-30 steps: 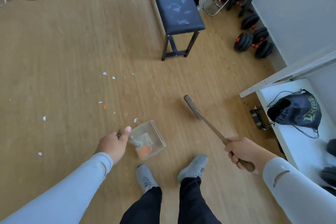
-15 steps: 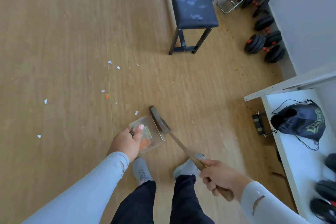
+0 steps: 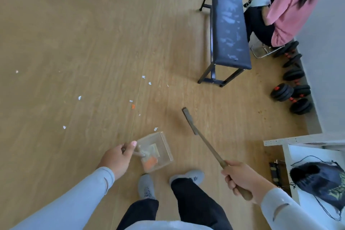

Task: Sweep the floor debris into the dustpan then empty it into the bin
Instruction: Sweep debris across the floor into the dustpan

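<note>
Swung away from the dustpan, the broom head now sat apart on its right. Right hand gripped the broom handle; left hand gripped the dustpan's handle. Paper scraps lay beyond the dustpan.

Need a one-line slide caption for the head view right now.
Left hand holds dustpan, right hand holds broom; scraps remain on floor.

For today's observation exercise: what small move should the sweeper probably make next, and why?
Probably lower the broom behind the nearest white scrap and draw it toward the dustpan. The scrap lies just beyond the pan's open edge, and the broom head sits off to its right.
</note>
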A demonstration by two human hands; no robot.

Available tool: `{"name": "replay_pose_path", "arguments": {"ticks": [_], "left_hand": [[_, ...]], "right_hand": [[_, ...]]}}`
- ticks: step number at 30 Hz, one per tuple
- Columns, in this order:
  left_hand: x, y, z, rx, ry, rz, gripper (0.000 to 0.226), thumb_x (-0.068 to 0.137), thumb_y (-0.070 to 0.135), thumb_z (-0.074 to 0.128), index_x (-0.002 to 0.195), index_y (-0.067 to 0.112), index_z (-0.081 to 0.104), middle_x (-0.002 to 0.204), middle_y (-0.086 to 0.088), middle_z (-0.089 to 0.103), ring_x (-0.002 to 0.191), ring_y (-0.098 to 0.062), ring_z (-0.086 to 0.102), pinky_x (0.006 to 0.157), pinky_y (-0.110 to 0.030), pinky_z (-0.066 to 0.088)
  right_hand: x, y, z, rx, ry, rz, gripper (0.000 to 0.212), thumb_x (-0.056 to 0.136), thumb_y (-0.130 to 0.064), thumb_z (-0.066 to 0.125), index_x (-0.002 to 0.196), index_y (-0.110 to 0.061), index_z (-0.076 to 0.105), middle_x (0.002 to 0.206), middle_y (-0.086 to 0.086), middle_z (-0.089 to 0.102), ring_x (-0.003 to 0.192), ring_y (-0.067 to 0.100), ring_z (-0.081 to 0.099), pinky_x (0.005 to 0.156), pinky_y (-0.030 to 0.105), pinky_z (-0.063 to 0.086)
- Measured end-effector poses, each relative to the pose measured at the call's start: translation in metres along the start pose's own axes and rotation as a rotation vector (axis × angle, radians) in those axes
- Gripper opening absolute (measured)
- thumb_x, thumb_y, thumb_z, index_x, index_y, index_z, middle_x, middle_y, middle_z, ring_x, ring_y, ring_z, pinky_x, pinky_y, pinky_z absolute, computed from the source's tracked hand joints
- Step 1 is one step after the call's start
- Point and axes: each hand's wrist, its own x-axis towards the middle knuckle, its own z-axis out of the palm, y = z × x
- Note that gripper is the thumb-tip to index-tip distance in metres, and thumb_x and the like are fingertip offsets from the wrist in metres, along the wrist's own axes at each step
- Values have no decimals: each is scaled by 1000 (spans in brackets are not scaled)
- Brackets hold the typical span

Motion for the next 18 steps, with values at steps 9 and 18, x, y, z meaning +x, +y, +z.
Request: {"name": "replay_pose_path", "arguments": {"ticks": [9,18], "left_hand": [[23,-32,-26,-137,156,-119,62,101,65,38,75,12,58,79,-15,69,77,-36,64,69,-39,45],[55,-58,-21,-99,269,-219,65,99,69,38,83,11,61,78,-7,62,73,-30,58,67,-39,40]], "right_hand": [[94,-78,19,-310,66,-12,15,92,-7,47,97,-3,61,48,9,53,42,20,44,42,23,37],[86,-58,113,-571,-108,-111,15,95,-8,46,108,-14,49,86,13,59,56,20,54,46,28,46]]}}
